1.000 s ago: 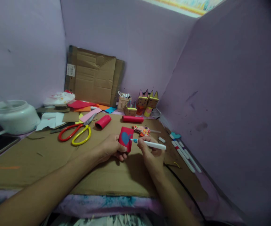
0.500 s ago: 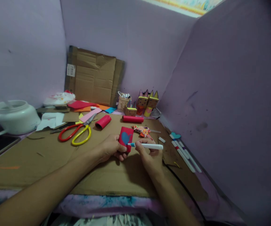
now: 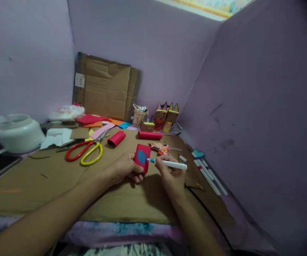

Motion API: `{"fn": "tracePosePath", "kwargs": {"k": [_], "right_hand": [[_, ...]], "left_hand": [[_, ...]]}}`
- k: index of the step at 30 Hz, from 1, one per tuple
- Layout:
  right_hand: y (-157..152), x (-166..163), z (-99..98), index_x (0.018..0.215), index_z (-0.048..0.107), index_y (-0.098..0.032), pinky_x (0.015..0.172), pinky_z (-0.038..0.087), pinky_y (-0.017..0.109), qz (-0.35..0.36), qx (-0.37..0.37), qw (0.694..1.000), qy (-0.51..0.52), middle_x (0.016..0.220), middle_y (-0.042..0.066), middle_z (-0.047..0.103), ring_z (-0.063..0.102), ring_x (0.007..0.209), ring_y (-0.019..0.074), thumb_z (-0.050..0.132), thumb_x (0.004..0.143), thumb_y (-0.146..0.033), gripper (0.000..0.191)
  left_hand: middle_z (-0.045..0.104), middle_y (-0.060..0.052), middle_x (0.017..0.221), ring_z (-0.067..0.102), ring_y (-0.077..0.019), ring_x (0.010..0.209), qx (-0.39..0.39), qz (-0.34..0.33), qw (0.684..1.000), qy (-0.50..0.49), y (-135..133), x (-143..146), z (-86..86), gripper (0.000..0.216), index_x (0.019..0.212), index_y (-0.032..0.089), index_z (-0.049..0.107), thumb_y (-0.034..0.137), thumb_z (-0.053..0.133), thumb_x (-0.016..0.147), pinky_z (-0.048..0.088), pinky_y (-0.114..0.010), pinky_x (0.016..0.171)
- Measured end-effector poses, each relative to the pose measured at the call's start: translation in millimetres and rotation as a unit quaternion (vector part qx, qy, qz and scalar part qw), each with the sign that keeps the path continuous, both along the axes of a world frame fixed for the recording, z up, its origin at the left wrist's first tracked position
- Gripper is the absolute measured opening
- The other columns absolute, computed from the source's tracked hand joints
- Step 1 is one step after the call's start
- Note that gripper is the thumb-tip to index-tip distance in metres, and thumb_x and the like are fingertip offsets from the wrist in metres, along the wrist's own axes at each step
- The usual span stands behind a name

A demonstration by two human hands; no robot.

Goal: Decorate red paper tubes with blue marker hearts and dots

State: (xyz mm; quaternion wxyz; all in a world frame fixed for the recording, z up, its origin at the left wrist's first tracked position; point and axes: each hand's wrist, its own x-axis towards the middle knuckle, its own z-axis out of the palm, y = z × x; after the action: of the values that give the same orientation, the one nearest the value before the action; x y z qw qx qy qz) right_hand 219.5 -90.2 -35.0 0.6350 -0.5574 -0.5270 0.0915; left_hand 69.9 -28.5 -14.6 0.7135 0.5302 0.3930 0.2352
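Note:
My left hand [image 3: 125,169] grips a red paper-covered roll [image 3: 142,157] that bears a blue shape on its front, holding it upright over the brown cardboard mat [image 3: 62,177]. My right hand [image 3: 170,174] holds a white marker with a blue tip [image 3: 169,164], and the tip touches the right side of the blue shape. Just behind the roll lies a small patterned paper piece [image 3: 160,147].
Red and yellow scissors [image 3: 85,149], two more red rolls [image 3: 116,138] [image 3: 150,135], coloured paper sheets [image 3: 94,121] and little paper figures [image 3: 166,115] lie behind. Several markers [image 3: 209,176] rest by the right wall. A white pot [image 3: 14,133] stands at the left; cardboard [image 3: 105,87] leans on the back wall.
The marker tip dipped to the lower edge of the blue shape half a second ago and has now returned to its right side. The roll has stayed in my left hand.

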Motion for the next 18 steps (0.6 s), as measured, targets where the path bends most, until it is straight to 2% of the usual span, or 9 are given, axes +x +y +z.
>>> {"fn": "tracePosePath", "kwargs": {"k": [6,18], "right_hand": [[1.6,0.6,-0.6,0.069,0.067,-0.020,0.059,0.044,0.031,-0.001,0.004,1.000,0.001,0.065,0.002,0.067,0.061,0.067,0.0193,0.065,0.077,-0.038,0.019],[2.8,-0.6,-0.7,0.077,0.068,-0.018,0.064,0.047,0.032,0.008,0.019,0.999,0.041,0.074,0.004,0.067,0.061,0.070,0.0186,0.066,0.078,-0.037,0.019]], "left_hand": [[0.063,-0.002,0.052,0.057,-0.0117,0.041,-0.002,0.003,1.000,0.000,-0.4,-0.6,0.1,0.018,0.074,0.012,0.054,0.008,0.061,0.058,0.047,-0.019,0.037],[0.062,-0.001,0.052,0.057,-0.0124,0.041,-0.005,0.013,1.000,0.006,-2.6,-0.6,3.5,0.018,0.073,0.014,0.053,0.006,0.061,0.059,0.047,-0.021,0.038]]}}
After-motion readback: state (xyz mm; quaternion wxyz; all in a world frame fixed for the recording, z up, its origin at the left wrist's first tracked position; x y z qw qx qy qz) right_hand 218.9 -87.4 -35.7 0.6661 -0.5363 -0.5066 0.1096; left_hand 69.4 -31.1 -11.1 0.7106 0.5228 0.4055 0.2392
